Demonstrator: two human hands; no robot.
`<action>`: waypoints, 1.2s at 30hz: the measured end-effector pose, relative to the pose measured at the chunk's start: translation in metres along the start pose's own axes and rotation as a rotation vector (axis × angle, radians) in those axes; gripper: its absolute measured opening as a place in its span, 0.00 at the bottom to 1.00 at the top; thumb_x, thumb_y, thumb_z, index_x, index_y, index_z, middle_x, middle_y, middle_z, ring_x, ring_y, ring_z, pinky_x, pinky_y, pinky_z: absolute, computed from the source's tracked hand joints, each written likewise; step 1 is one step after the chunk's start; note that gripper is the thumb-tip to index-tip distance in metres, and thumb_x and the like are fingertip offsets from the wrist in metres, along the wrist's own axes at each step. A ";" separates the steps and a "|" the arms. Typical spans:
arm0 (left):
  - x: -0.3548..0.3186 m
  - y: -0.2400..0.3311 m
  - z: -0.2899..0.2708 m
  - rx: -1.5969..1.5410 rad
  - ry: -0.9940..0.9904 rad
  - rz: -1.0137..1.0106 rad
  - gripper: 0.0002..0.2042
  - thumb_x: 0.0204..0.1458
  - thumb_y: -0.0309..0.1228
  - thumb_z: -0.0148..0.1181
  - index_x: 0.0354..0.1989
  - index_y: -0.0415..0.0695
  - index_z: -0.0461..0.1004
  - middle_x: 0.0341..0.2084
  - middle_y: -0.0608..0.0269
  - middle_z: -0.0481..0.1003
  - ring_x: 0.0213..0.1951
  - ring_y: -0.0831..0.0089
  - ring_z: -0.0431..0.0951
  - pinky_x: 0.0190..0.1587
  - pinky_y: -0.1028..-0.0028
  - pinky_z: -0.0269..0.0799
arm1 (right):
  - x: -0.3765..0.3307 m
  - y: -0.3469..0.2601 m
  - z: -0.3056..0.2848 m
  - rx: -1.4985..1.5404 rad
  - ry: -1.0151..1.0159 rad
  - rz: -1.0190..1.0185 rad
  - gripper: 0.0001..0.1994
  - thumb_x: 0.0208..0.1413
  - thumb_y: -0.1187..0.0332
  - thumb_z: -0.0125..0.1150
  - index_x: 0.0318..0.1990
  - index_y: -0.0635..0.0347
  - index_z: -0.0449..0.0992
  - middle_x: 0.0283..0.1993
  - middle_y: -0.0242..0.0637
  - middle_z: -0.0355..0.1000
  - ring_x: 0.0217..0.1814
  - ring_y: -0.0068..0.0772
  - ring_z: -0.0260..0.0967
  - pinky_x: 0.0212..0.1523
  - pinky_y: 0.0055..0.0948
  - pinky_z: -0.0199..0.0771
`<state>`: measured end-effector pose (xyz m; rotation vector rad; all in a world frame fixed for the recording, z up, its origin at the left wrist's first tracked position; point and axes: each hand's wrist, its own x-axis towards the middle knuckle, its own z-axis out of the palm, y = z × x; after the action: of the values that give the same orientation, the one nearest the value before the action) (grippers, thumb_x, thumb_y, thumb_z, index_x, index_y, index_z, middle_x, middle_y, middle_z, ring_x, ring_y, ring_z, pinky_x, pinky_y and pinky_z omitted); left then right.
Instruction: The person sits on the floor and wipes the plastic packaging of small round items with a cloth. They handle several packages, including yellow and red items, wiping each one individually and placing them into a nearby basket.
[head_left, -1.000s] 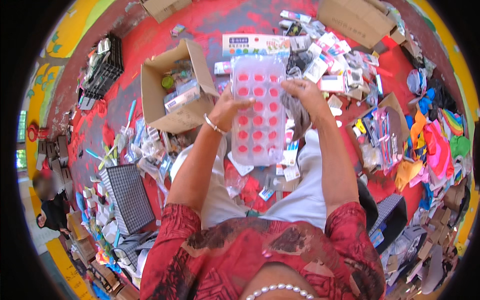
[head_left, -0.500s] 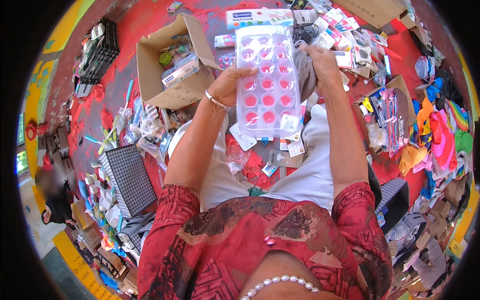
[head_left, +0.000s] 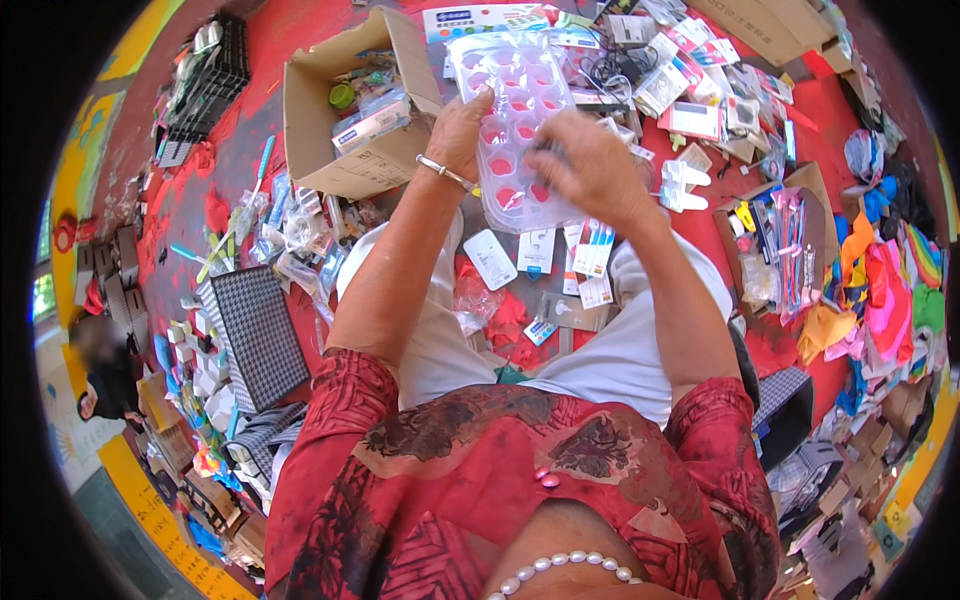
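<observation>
A clear plastic tray with rows of rounded cups, red at their bottoms (head_left: pixel 510 165), is held up in front of me, tilted. My left hand (head_left: pixel 462 135) grips its left edge, thumb over the rim. My right hand (head_left: pixel 585 160) is bent over the tray's right side, fingers curled in and smeared by motion. A small greyish patch shows at those fingertips; what it is, I cannot make out. Below the tray, a white card (head_left: pixel 491 259) and several small packets (head_left: pixel 592 250) lie between my legs.
An open cardboard box (head_left: pixel 362 165) with packaged goods stands left of the tray. A heap of carded packages (head_left: pixel 690 75) spreads at the far right. Another box (head_left: pixel 783 240) holds long packages, beside bright cloths (head_left: pixel 880 275). A checked bin (head_left: pixel 256 340) stands at left; a person (head_left: pixel 110 385) is beyond.
The tray has moved slightly up and left and tilted. My right hand has come from beside its right edge to over its cups. The grey cloth-like thing beside the tray no longer shows there.
</observation>
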<state>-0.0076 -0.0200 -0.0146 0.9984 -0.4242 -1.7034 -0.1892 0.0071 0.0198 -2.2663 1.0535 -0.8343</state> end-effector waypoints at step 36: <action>-0.015 0.004 0.018 0.276 0.105 0.381 0.17 0.55 0.35 0.54 0.51 0.42 0.65 0.36 0.67 0.69 0.38 0.77 0.68 0.40 0.73 0.69 | 0.018 0.017 -0.026 0.033 0.582 0.147 0.10 0.48 0.65 0.60 0.34 0.62 0.73 0.35 0.40 0.69 0.32 0.44 0.68 0.32 0.36 0.68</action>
<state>-0.0178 -0.0112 0.0048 1.1175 -0.7444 -1.2669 -0.2070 -0.0223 0.0322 -1.9251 1.4168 -1.4811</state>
